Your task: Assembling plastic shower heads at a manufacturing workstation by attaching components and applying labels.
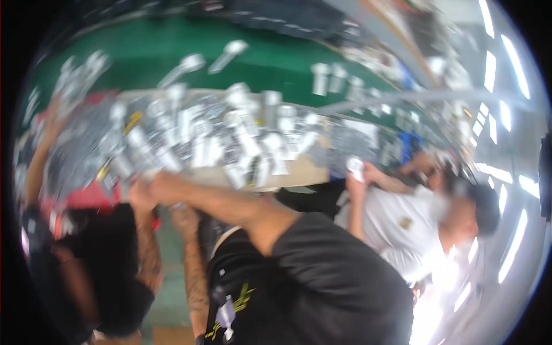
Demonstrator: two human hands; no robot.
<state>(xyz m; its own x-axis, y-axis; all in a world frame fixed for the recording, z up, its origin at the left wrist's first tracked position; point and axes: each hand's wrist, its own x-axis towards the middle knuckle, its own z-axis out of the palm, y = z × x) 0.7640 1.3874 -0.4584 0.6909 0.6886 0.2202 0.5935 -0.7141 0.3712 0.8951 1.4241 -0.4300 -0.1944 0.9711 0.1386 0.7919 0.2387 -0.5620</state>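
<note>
Motion blur smears much of the view. My right arm, in a black sleeve, reaches across to the left, and my right hand [167,187] is at the near edge of a worktable [296,177]. Its fingers look bunched, but the blur hides whether anything is in them. Close below it is my left hand [185,219], at the end of a tattooed forearm; its fingers cannot be made out. A co-worker's hand [141,196] is right beside my right hand. Beyond, many white cylindrical devices with rounded heads [250,144] lie in a pile, out of my hands.
Behind the pile runs a green surface [276,54] with several more white devices [230,54]. A co-worker in black [103,259] is at the left, one arm stretched toward clear-wrapped pieces. At the right, a co-worker in white [397,221] holds a white round-ended piece [355,168].
</note>
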